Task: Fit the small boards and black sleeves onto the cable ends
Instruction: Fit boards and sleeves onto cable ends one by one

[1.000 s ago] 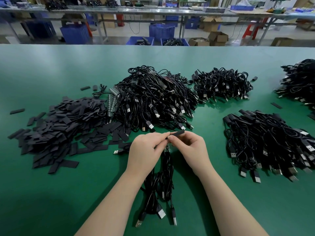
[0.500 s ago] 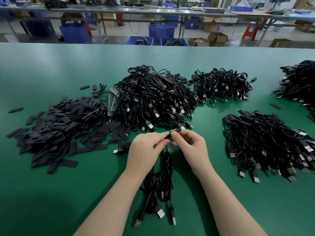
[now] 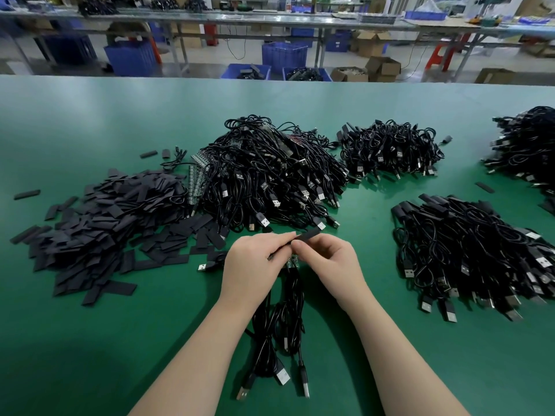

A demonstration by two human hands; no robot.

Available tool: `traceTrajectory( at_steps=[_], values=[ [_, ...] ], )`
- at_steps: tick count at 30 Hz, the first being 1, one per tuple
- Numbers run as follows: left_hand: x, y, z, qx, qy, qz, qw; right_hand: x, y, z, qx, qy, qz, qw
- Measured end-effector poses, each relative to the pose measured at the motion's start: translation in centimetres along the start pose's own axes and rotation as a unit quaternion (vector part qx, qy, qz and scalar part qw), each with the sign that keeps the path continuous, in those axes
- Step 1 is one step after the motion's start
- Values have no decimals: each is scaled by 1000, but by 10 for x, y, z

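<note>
My left hand [image 3: 252, 265] and my right hand [image 3: 330, 262] meet at the middle of the green table [image 3: 90, 340]. Between their fingertips sits a flat black sleeve [image 3: 307, 235], pinched by both and pointing up to the right. Just below the fingers a small green board [image 3: 292, 263] shows on a cable end. A bundle of black USB cables [image 3: 279, 325] hangs from my left hand toward me, plugs lying near the front. A heap of loose black sleeves [image 3: 99, 220] lies to the left.
A big pile of black cables [image 3: 270, 175] with strips of small boards [image 3: 196, 178] lies right behind my hands. More cable piles sit at back right [image 3: 390, 148], right [image 3: 468, 253] and far right [image 3: 528, 139]. Benches and blue crates stand beyond the table.
The sleeve, hidden between my fingers half a second ago, now sticks out up-right again past my right fingertips. Both hands have stayed in the same place.
</note>
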State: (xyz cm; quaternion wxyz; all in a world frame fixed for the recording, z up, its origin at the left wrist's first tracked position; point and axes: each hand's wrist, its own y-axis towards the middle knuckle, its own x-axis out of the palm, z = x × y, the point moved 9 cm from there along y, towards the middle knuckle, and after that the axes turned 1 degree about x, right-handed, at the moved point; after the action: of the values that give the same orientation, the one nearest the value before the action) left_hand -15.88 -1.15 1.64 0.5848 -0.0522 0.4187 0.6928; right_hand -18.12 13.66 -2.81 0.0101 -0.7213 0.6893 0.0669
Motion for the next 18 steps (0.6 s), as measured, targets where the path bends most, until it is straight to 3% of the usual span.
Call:
traceTrajectory(
  at_steps=[3, 18],
  values=[
    [-2, -1, -5, -30, -10, 9, 999, 2, 0, -2, -6, 26, -12, 1000],
    [-1, 2, -4, -9, -23, -4, 1000, 1, 0, -3, -19, 43, -22, 999]
  ],
)
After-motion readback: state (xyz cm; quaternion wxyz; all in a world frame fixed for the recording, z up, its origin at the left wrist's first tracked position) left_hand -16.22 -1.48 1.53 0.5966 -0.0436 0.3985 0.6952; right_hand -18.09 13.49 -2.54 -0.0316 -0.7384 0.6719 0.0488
